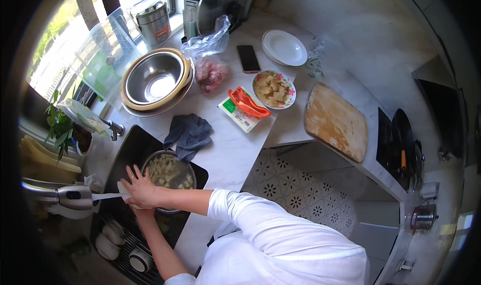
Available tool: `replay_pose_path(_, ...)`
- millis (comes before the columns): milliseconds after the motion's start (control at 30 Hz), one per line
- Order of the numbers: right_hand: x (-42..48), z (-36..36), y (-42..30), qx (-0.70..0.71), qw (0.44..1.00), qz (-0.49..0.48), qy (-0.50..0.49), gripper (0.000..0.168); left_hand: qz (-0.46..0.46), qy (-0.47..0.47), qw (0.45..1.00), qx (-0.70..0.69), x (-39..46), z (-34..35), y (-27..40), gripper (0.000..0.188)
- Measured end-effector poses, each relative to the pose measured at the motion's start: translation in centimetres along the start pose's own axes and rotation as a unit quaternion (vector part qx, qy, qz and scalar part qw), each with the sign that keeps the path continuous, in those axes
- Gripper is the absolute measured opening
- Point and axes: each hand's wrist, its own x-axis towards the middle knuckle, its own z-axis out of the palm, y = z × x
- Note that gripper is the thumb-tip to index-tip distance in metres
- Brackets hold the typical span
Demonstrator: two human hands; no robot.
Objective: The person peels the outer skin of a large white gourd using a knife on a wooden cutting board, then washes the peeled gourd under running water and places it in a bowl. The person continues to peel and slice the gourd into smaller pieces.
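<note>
My right hand [141, 186], a ring on one finger, is spread over the sink [126, 153], fingers apart. It covers most of my left hand [142, 211], whose grip is hidden. A pale thing [122, 187] shows at the edge of my right hand; I cannot tell what it is. Water [109, 196] runs from the metal faucet [75, 197] onto my hands. Beside them in the sink stands a metal bowl [194, 176] with pale chopped food [167, 168] in water, partly behind my right forearm. A dark grey cloth [189, 134] hangs over its edge.
Nested bowls [126, 91], bagged meat [210, 74], a phone [248, 59], white plates [287, 47], a floral bowl of sliced food [274, 89] and red pepper [248, 104] on a package [246, 124] stand on the counter. Right are a cutting board [336, 121] and a wok [402, 131].
</note>
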Motion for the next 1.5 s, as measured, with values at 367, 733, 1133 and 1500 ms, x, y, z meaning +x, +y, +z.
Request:
replay_pose_path(367,-5.7,-21.7,9.1,0.071,0.936,-0.115,0.325,0.022,-0.101,0.132,0.981,-0.104,3.7,-9.0,2.5,0.047)
replay_pose_path(733,-37.1,-36.5,35.8,-0.266,0.816,0.421,0.294,0.013,-0.137,0.134,0.972,-0.136,3.8,-8.4,2.3,0.047)
replay_pose_path(1133,-35.2,-38.4,37.0,-0.319,0.837,0.436,0.091,0.007,-0.085,0.136,0.982,-0.095,7.0,-4.3,-0.3,0.045)
replay_pose_path(1500,-37.5,-37.4,40.0,-0.209,0.834,0.474,0.193,0.025,-0.047,0.038,0.988,-0.14,5.4,-1.9,-3.3,0.036)
